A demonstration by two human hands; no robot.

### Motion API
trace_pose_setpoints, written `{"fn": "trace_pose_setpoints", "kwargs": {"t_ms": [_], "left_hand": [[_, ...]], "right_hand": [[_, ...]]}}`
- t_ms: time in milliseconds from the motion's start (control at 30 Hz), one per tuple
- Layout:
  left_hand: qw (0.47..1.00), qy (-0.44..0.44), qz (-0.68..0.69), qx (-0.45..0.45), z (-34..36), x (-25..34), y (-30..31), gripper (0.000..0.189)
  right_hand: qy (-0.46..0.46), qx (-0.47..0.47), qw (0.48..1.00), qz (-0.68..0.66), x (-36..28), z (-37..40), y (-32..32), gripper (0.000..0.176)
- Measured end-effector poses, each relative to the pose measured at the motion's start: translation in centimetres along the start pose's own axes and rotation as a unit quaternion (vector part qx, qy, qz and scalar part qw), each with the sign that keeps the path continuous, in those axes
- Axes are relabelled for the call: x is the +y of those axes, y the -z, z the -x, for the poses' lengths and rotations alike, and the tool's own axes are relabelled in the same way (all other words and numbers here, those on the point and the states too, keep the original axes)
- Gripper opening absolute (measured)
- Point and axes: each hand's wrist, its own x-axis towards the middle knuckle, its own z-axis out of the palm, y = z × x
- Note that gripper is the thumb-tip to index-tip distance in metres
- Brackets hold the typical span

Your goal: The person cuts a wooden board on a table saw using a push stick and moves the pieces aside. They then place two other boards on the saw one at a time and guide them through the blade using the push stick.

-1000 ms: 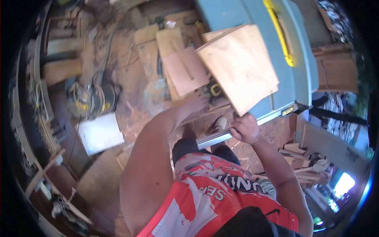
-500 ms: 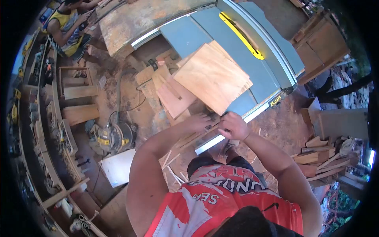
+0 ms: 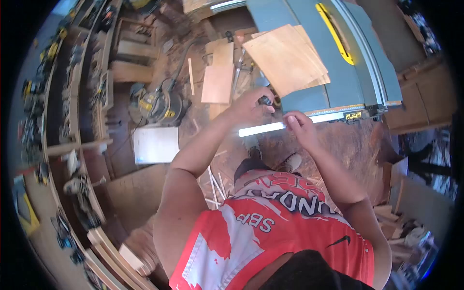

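Note:
My left hand [image 3: 256, 104] is curled around a small black object [image 3: 265, 100], just off the near corner of the blue-grey saw table [image 3: 309, 99]. My right hand [image 3: 298, 126] has its fingers bent together at the bright metal rail [image 3: 263, 129] along the table's near edge; what they grip, if anything, is hidden. A stack of thin wooden sheets [image 3: 287, 58] lies on the saw table, beyond both hands. Left of my left hand is a pinkish board [image 3: 216, 84].
The yellow blade insert [image 3: 334, 34] runs beside the long fence [image 3: 365, 53]. A shop vacuum [image 3: 164, 107] and a white panel [image 3: 156, 145] are at left, near tool-filled shelves [image 3: 70, 96]. Thin strips [image 3: 216, 186] lie beside my legs.
The view has turned, shifting the saw table up and right. My hands have moved apart, and the black object now shows in my left hand. The other person has left the view.

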Motion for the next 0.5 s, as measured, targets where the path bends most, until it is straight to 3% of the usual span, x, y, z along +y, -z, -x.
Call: {"fn": "trace_pose_setpoints", "kwargs": {"t_ms": [33, 67, 100, 133, 167, 200, 233, 267, 300, 367, 433, 500], "left_hand": [[0.998, -0.043, 0.013, 0.039, 0.5, 1.8, 0.2, 0.029], [0.998, -0.038, 0.038, 0.044, 1.3, 3.8, -0.1, 0.03], [0.997, -0.029, 0.033, 0.057, 2.1, 5.2, -0.9, 0.03], [0.992, -0.103, -0.042, 0.063, 2.5, 6.2, -2.0, 0.031], [0.975, -0.173, -0.118, 0.068, 2.9, 7.3, -3.2, 0.032], [0.961, -0.165, -0.219, 0.019, 3.3, 8.4, -4.5, 0.034], [0.962, -0.15, -0.227, 0.032, 3.7, 9.5, -5.0, 0.034], [0.958, -0.191, -0.212, 0.014, 4.2, 10.5, -5.4, 0.031], [0.953, -0.233, -0.194, -0.007, 5.0, 11.2, -5.8, 0.027], [0.955, -0.224, -0.19, 0.04, 6.7, 11.9, -6.9, 0.032], [0.953, -0.226, -0.184, 0.083, 8.0, 11.6, -6.7, 0.037], [0.959, -0.154, -0.166, 0.173, 9.7, 9.9, -6.1, 0.051]], "right_hand": [[-0.063, -0.026, 0.996, -0.06, -0.1, 0.2, 0.0, 0.034], [-0.06, -0.043, 0.996, -0.059, -0.4, 0.2, 0.0, 0.034], [-0.143, -0.131, 0.952, -0.237, -1.5, 0.6, -0.3, 0.04], [-0.227, -0.211, 0.862, -0.401, -3.0, 0.9, -0.8, 0.045], [-0.236, -0.228, 0.858, -0.396, -4.8, 1.2, -1.4, 0.045], [-0.273, -0.149, 0.845, -0.435, -7.4, 1.4, -2.3, 0.047], [-0.308, -0.068, 0.826, -0.468, -8.6, 1.7, -3.1, 0.048], [-0.276, -0.194, 0.811, -0.479, -5.8, 1.2, -1.7, 0.039], [-0.287, -0.207, 0.806, -0.473, -5.4, 1.0, -1.1, 0.039], [-0.223, -0.228, 0.876, -0.362, -5.2, 0.6, -1.2, 0.032], [-0.26, -0.194, 0.877, -0.355, -8.9, 1.3, -2.3, 0.03], [-0.238, -0.134, 0.91, -0.312, -10.4, 1.4, -3.1, 0.033]]}}
